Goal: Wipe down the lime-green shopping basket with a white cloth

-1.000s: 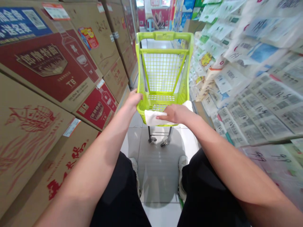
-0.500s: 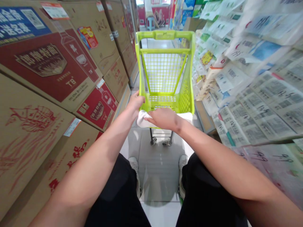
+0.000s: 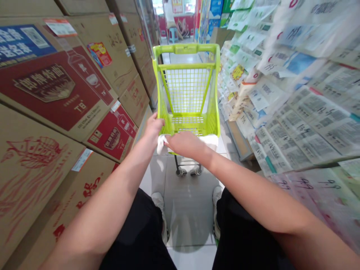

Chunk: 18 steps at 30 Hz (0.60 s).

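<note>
A lime-green plastic shopping cart (image 3: 185, 86) stands in the aisle in front of me, its basket holding nothing. A white cloth (image 3: 209, 140) lies along the cart's near rim. My right hand (image 3: 182, 144) presses flat on the cloth, near the rim's left end, fingers together. My left hand (image 3: 154, 125) grips the cart's near left corner, fingers wrapped round the rim. The cloth's left end (image 3: 161, 144) bunches between my two hands.
Stacked cardboard cartons (image 3: 64, 93) with red and blue labels wall the left side. Shelves of white and green packets (image 3: 287, 82) line the right. The tiled floor (image 3: 188, 210) shows between my legs, with the cart's wheels (image 3: 188, 171). The aisle runs on to a red area at the far end.
My right hand has slid the cloth leftward along the near rim toward my left hand. The cloth is now bunched at the left corner. The cart and view have shifted slightly left.
</note>
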{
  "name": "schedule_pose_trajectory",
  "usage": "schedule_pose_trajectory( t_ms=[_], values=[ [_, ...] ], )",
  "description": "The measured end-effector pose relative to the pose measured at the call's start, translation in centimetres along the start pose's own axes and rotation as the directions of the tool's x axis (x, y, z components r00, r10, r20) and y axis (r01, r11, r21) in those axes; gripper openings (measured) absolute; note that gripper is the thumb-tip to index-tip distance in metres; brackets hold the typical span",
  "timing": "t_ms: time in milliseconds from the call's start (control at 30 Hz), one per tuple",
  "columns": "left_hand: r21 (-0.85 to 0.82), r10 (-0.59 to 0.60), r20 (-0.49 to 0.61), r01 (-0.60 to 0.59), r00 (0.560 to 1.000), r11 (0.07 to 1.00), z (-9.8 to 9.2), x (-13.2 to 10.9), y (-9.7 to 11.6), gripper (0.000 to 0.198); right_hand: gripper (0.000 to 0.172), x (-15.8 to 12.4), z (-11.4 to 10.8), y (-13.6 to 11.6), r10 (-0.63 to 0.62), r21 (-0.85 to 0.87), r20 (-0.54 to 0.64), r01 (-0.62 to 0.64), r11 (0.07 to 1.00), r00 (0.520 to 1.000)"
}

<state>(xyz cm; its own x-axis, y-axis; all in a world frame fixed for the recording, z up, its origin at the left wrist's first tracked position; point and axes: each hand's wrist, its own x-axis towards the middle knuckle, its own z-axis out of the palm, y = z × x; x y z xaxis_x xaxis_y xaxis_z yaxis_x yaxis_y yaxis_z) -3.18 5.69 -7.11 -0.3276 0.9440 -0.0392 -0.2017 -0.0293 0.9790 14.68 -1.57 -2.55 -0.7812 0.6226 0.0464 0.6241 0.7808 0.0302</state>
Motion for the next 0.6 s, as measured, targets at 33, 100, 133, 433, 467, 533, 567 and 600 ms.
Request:
schedule_pose_trajectory(
  t_ms=[33, 100, 133, 433, 467, 533, 567, 600],
  values=[
    [0.001, -0.001, -0.007, 0.001, 1.0, 1.0, 0.7, -0.6, -0.2, 0.043, 0.046, 0.1, 0.2, -0.1, -0.002, 0.003, -0.013, 0.002, 1.0, 1.0],
    [0.02, 0.004, -0.003, -0.004, 1.0, 1.0, 1.7, -1.2, -0.4, 0.042, 0.045, 0.1, 0.4, 0.0, 0.01, 0.009, -0.021, -0.01, 1.0, 1.0],
    [0.03, 0.006, 0.001, -0.006, 1.0, 1.0, 1.9, -1.3, -0.4, 0.042, 0.046, 0.0, 0.4, 0.1, 0.02, 0.013, -0.022, -0.02, 1.0, 1.0],
    [0.032, -0.028, 0.117, 0.024, 0.993, 0.999, -1.5, 3.7, 0.9, 0.058, 0.049, -0.4, 0.0, 2.1, 0.085, -0.007, 0.01, -0.085, 0.996, 0.996],
    [0.019, -0.024, 0.138, 0.022, 0.99, 1.0, -1.9, 4.3, 0.9, 0.059, 0.048, -0.5, 0.0, 2.4, 0.091, -0.009, 0.021, -0.09, 0.996, 0.996],
    [0.021, -0.019, 0.143, 0.017, 0.99, 1.0, -2.4, 5.0, 0.8, 0.059, 0.047, -0.7, -0.1, 2.8, 0.099, -0.019, 0.031, -0.099, 0.995, 0.995],
    [0.028, -0.015, 0.131, 0.011, 0.991, 1.0, -2.4, 5.1, 0.7, 0.057, 0.047, -0.7, -0.1, 2.9, 0.098, -0.025, 0.027, -0.097, 0.995, 0.995],
    [0.038, -0.012, 0.112, 0.008, 0.994, 0.999, -2.3, 5.1, 0.6, 0.056, 0.047, -0.8, 0.0, 2.9, 0.094, -0.03, 0.021, -0.093, 0.995, 0.995]
  ],
)
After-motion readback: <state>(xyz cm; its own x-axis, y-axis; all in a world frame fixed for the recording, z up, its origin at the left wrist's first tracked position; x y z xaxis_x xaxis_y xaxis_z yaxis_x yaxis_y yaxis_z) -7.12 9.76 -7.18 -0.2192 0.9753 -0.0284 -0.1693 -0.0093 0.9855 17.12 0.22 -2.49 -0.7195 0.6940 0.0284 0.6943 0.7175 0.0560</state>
